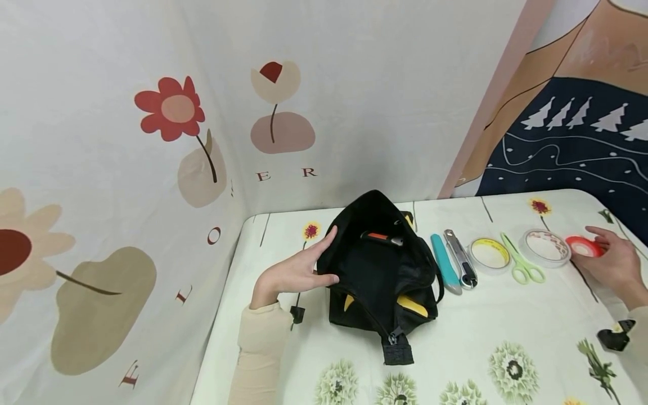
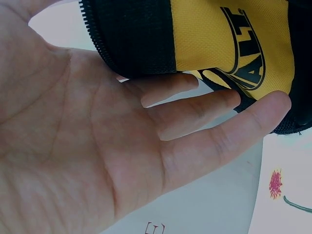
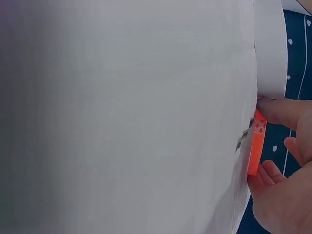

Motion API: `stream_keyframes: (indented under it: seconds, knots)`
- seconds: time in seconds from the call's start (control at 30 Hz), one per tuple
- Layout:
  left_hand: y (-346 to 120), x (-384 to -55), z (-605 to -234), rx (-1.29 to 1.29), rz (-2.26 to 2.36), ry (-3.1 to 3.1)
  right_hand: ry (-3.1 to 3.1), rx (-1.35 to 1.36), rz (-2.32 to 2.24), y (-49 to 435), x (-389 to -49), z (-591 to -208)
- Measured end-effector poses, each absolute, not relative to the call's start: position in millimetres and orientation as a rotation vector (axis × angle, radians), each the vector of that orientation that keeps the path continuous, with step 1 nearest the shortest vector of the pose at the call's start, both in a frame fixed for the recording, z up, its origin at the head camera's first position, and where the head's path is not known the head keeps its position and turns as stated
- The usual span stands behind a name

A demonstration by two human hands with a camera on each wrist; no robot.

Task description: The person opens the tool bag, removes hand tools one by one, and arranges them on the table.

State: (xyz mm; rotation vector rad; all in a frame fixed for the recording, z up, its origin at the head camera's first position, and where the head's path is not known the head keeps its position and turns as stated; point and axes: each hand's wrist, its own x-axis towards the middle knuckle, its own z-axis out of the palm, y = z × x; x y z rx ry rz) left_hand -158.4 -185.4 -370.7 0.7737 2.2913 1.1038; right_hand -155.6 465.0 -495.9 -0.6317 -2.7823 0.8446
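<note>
A black zip tool bag [image 1: 354, 306] with yellow panels stands on the table, its mouth open upward. Inside lies an orange and black tool [image 1: 382, 238], partly hidden. My left hand [image 1: 298, 270] is at the bag's left rim, thumb and fingers spread apart. Seen from the left wrist, straight fingers [image 2: 219, 139] lie along the yellow side with black lettering [image 2: 248, 58]. Far to the right, my right hand [image 1: 615, 259] grips a small red tape roll [image 1: 582, 246] on the table. The right wrist view shows the red roll [image 3: 257, 146] edge-on between thumb and fingers.
Between bag and right hand lie a teal cutter [image 1: 444, 261], a grey and black utility knife [image 1: 459, 259], a clear tape roll with yellow core [image 1: 476, 264], green scissors [image 1: 520, 264] and a wider clear tape roll [image 1: 547, 261]. Printed cloth walls [image 1: 364, 112] rise behind the table.
</note>
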Motion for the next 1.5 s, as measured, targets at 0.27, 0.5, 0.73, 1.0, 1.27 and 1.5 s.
stream_keyframes:
  seconds: [0.27, 0.5, 0.73, 1.0, 1.27, 1.5]
  knots:
    - [-185, -159, -371, 0.784, 1.101, 2.292, -2.773, -0.646, 0.865, 461, -153, -492]
    - [-186, -159, -371, 0.78, 1.101, 2.291, -2.715, -0.754, 0.886, 453, -152, -471]
    - [-185, -159, -371, 0.784, 1.093, 2.297, -2.574, -0.745, 0.946, 434, -152, -445]
    - [-185, -159, -370, 0.789, 1.09, 2.298, -2.466, -0.475, 0.933, 386, -155, -418]
    - [-185, -158, -370, 0.788, 1.098, 2.295, -2.352, -0.011, 1.101, 331, -158, -400]
    - [-185, -157, -369, 0.777, 1.113, 2.282, -2.336, 0.193, 1.106, 279, -156, -387]
